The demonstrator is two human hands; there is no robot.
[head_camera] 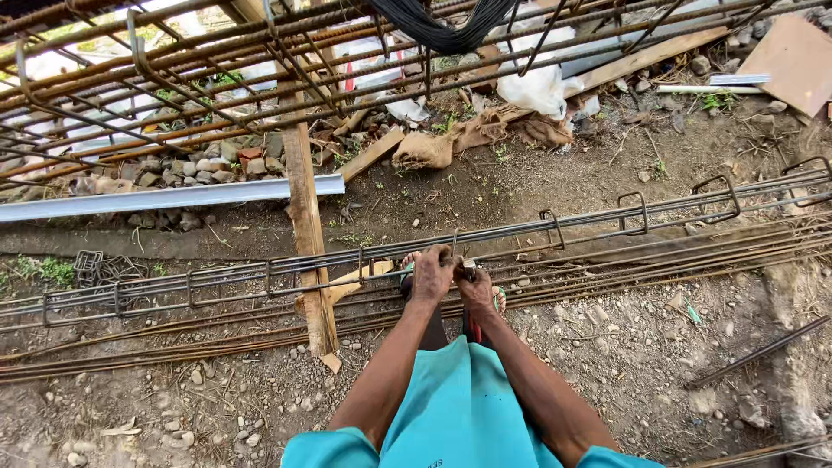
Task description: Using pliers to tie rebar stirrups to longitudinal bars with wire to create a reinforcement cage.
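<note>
A long rebar cage [589, 227] of dark steel bars with rectangular stirrups lies across the dirt from left to right. My left hand [431, 273] is closed around one of its bars at the middle. Right beside it, my right hand [475, 288] grips a small tool with a red handle [473, 328] against the same spot; the tool's head is hidden by my fingers. Both arms reach out from turquoise sleeves [459, 416]. My feet in sandals show just beyond my hands, under the bars.
An upright wooden post [308, 225] stands left of my hands. A raised rack of rusty rebar [173, 69] fills the top left, with a grey metal channel [173, 198] below it. Loose bars [754, 354], stones, sacks and boards [793, 56] litter the ground.
</note>
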